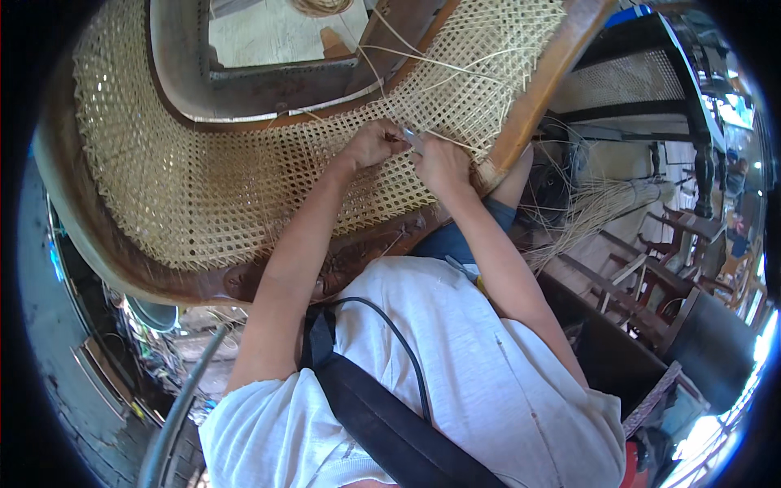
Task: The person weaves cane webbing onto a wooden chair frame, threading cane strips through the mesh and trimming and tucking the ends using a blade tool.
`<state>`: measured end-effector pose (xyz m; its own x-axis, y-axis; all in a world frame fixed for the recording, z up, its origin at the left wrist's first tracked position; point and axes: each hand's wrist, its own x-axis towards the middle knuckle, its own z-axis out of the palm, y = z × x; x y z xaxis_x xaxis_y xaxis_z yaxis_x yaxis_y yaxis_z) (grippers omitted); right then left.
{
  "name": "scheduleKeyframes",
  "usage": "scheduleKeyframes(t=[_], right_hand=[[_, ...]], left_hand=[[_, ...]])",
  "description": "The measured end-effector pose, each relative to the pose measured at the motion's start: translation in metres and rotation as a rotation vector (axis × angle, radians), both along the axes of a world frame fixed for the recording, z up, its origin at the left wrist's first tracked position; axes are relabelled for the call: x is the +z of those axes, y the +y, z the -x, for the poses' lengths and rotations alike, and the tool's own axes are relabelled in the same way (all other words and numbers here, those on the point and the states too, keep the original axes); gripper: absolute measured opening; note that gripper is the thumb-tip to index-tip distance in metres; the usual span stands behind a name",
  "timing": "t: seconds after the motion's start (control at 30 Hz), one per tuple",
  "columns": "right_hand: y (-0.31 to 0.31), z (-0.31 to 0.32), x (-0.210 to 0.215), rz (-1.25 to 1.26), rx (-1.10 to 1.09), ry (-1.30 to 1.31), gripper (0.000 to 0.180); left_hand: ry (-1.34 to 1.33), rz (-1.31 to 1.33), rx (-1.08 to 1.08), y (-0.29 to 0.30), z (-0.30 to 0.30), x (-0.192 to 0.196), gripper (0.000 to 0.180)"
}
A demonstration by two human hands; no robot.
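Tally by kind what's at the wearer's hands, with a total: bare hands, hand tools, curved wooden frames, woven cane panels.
Bare hands: 2 (left hand, right hand)
Small silvery hand tool: 1, in the right hand
Curved brown wooden frame: 1
Pale yellow woven cane panel: 1, in that frame
Total: 5

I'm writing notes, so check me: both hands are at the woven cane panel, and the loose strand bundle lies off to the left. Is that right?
Not quite: the head view shows the loose strand bundle off to the right. The left hand and right hand are indeed at the woven cane panel.
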<state>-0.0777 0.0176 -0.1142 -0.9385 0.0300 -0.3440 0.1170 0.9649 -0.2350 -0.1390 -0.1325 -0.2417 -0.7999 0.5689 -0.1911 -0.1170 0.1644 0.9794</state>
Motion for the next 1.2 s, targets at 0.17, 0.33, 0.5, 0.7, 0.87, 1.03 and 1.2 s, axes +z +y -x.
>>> scheduleKeyframes(t=[0.17,0.33,0.5,0.7,0.87,1.03,1.2], right_hand=[[0.008,-0.004,0.004,0.035,-0.043,-0.059,0.029],[0.04,-0.028,0.009,0.249,-0.026,0.199,0.032],[0.043,-0.016,0.005,0.574,-0.071,-0.135,0.023],[0.017,-0.005,-0.009,0.386,0.29,0.258,0.011],[0.064,-0.045,0.064,0.068,0.139,-0.11,0.026],[0.046,-0.058,0.076,0.072,0.162,0.067,0.019],[0.052,-0.056,0.066,0.486,-0.097,0.344,0.028]], left_hand=[[0.055,-0.039,-0.003,-0.002,-0.007,0.008,0.017],[0.105,0.059,0.095,-0.005,-0.015,0.042,0.027],[0.009,0.145,0.186,-0.007,-0.033,0.034,0.026],[0.337,0.192,0.218,-0.004,-0.034,0.027,0.021],[0.276,0.145,0.159,-0.012,-0.042,0.02,0.018],[0.481,-0.076,0.108,0.045,-0.06,0.066,0.018],[0.05,-0.257,0.045,0.028,-0.04,0.081,0.018]])
